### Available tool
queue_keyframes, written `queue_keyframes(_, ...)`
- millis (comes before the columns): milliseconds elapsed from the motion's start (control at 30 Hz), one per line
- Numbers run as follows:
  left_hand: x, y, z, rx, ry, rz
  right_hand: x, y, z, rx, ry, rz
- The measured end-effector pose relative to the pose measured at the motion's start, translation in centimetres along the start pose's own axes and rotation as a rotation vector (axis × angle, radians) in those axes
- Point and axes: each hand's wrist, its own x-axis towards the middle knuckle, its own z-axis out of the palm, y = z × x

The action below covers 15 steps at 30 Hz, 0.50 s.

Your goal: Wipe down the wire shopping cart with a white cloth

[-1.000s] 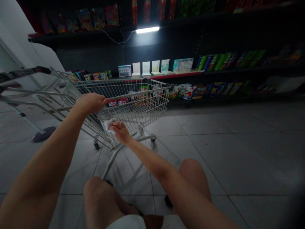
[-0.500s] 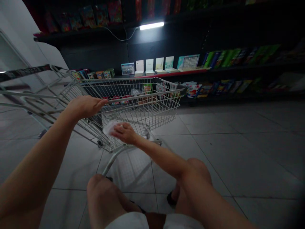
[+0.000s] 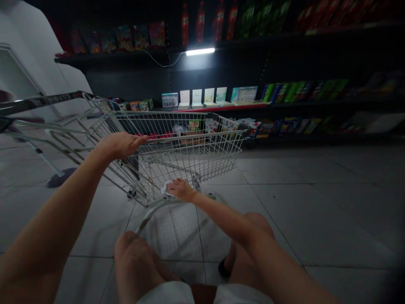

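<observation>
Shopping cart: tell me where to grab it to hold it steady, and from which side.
Grip the top rim of the near side wall, coming from above, probably. It is a thick horizontal bar, bare on top, and the left hand lies there. The right hand holds a white cloth low against the basket.

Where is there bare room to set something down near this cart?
The grey tiled floor right of the white wire shopping cart, up to the dark shelves, is bare. Those shelves are packed with goods; a second cart's metal frame crowds the left.
</observation>
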Motion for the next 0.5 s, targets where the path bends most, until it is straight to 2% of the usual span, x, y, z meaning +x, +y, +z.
queue_keyframes(67,-0.1,0.0,0.0,-0.004,-0.004,0.027,3.0,0.1,-2.0,-0.022,0.067,-0.105)
queue_keyframes(167,-0.4,-0.1,-0.1,-0.001,-0.010,0.069,8.3,0.8,-4.5,-0.100,0.355,-0.217)
queue_keyframes(233,-0.6,0.0,0.0,0.007,-0.003,0.076,9.9,1.6,-4.7,-0.154,0.495,-0.214)
queue_keyframes(267,-0.7,0.0,0.0,0.014,-0.004,0.066,9.7,2.0,-4.3,-0.169,0.510,-0.215)
queue_keyframes(333,-0.8,0.1,0.0,0.032,-0.009,0.043,7.5,2.8,-2.9,-0.182,0.454,-0.215)
queue_keyframes(433,-0.8,0.3,0.0,0.047,-0.007,0.040,1.7,3.3,-0.3,-0.181,0.300,-0.176)
queue_keyframes(500,-0.8,0.5,-0.1,0.070,-0.009,0.041,-1.5,3.4,0.6,-0.183,0.237,-0.160)
